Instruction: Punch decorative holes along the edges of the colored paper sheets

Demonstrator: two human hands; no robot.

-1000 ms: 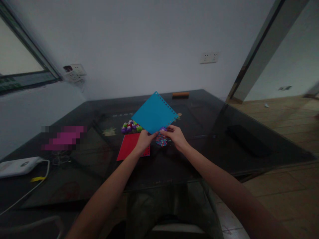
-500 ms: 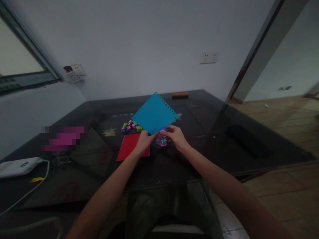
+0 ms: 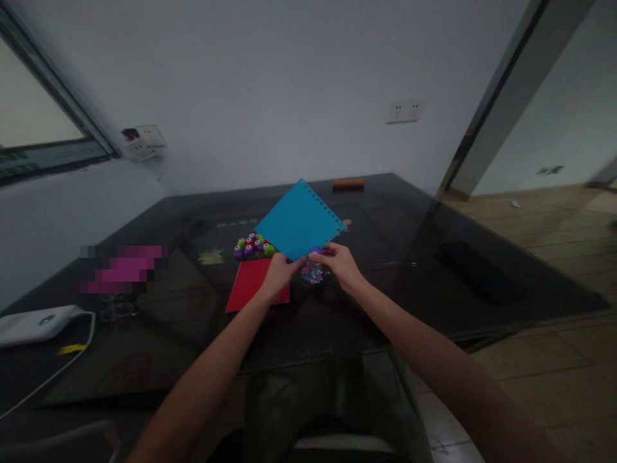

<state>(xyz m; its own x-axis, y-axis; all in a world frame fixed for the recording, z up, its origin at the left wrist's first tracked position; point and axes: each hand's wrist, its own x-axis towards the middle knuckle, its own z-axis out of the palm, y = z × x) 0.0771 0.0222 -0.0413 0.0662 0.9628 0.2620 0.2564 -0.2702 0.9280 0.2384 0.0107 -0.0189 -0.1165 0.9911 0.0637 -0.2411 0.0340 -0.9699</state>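
Above glossy table (image 3: 434, 257), both hands — left (image 3: 277, 270), right (image 3: 340, 262) — pinch perforated blue sheet (image 3: 299, 220).

Both bare forearms reach forward from the bottom of the view and converge toward the middle, the left arm rising from the lower left and the right arm from the lower right. The left hand (image 3: 277, 271) is turned with its back toward the camera, its fingers curled and pinched together at the tips. The right hand (image 3: 339, 262) sits just beside it, wrist slightly bent, its thumb and forefinger pressed closed in a pinch. The two hands' fingertips nearly meet, held level with each other above the person's lap.
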